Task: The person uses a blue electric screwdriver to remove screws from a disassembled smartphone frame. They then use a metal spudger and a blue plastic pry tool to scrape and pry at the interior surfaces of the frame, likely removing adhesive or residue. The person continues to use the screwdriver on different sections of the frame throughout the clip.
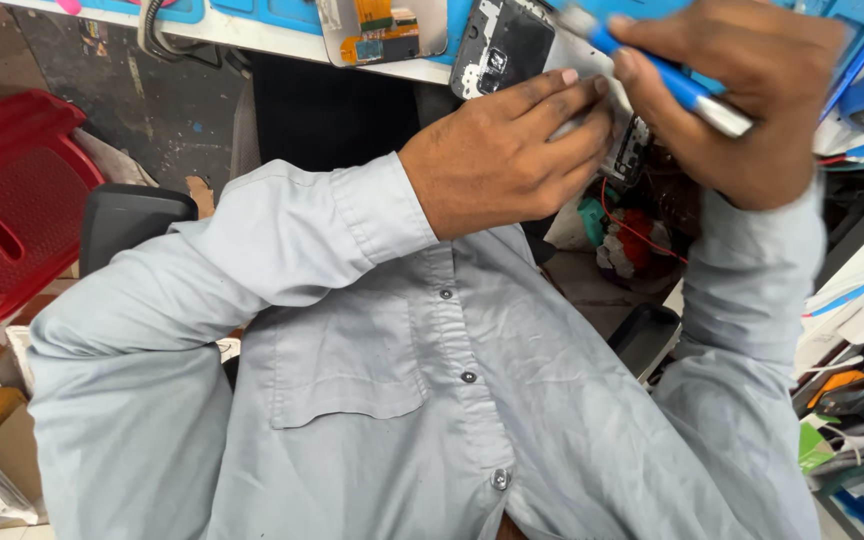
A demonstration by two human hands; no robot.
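An opened phone (512, 45) with its back off, showing dark inner parts, lies at the edge of a white bench near the top of the view. My left hand (502, 150) rests on it, fingers pressed flat along its lower right side. My right hand (742, 100) grips a blue-handled screwdriver (667, 75) with a silver end, its tip pointing toward the phone's upper right corner. Both arms wear grey shirt sleeves.
A second phone part with orange flex cables (382, 30) lies on the blue mat (282, 12) to the left. A red plastic stool (7, 190) stands at left, a black chair arm (132, 215) beside it. Cluttered parts and tools (857, 380) fill the right edge.
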